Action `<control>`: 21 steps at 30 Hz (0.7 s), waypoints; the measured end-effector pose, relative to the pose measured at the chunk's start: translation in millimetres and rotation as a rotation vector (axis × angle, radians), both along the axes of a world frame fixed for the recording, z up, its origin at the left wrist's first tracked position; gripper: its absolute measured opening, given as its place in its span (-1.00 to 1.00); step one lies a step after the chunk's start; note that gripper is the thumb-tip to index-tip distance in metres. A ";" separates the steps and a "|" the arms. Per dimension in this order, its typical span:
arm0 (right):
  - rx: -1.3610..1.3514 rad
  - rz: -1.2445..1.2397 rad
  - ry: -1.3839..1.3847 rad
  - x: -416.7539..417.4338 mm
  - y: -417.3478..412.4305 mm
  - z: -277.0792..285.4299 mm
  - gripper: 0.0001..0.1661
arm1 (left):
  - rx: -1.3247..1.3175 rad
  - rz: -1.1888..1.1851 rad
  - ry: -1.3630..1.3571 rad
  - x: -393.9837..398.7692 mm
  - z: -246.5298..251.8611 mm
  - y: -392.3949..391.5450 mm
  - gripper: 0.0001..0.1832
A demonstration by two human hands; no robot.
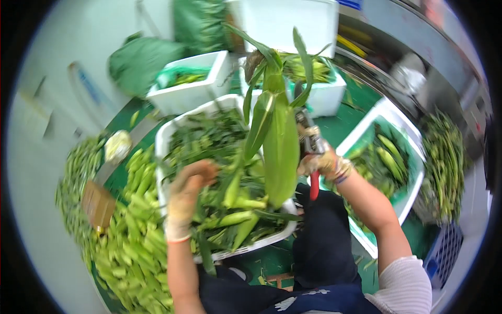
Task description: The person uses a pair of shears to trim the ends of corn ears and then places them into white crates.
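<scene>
A large ear of corn in green husk point(280, 145), with long leaves and brown silk at its top, stands out in front of me above a white plastic crate point(159, 172). Beside it my right hand point(321, 161), in a pale glove, is closed around pruning shears with a red handle point(314, 186). Whether its fingers also touch the ear cannot be told. My left hand point(190, 188), gloved and stained at the fingers, is over the crate's left side with fingers curled and apart, holding nothing visible. Husk leaves point(211, 133) and corn ears point(231, 219) fill the crate.
Husked-green corn ears point(137, 239) are heaped at the left, near a cardboard piece point(98, 206). Foam boxes stand behind point(188, 94) and at the right point(411, 188), holding green produce. A bundle of green stalks point(443, 168) lies at the far right, and a green sack point(145, 64) at the back.
</scene>
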State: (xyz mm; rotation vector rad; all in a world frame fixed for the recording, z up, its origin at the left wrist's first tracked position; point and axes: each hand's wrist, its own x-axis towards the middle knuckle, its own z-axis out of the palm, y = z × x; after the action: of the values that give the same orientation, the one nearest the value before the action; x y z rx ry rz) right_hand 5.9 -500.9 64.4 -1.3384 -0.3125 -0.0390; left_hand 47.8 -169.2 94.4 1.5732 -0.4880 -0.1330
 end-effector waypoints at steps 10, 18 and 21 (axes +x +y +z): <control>-0.522 0.273 0.237 7.9 232.5 -38.8 -0.34 | 0.279 0.398 0.007 -28.2 -77.2 91.1 -0.51; -0.971 0.358 0.117 0.1 225.1 -44.5 -0.22 | 0.552 0.539 -0.056 -3.7 -79.0 123.9 -0.29; -0.820 0.386 0.149 22.3 229.6 -45.7 -0.25 | 0.710 0.494 -0.055 -11.5 -73.2 120.1 -0.26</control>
State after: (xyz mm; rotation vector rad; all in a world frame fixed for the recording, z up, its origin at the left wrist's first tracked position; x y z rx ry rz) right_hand 28.2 -271.3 18.7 -2.0511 -0.4820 0.5636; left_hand 36.3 -49.1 21.2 2.3522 -0.0696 0.1336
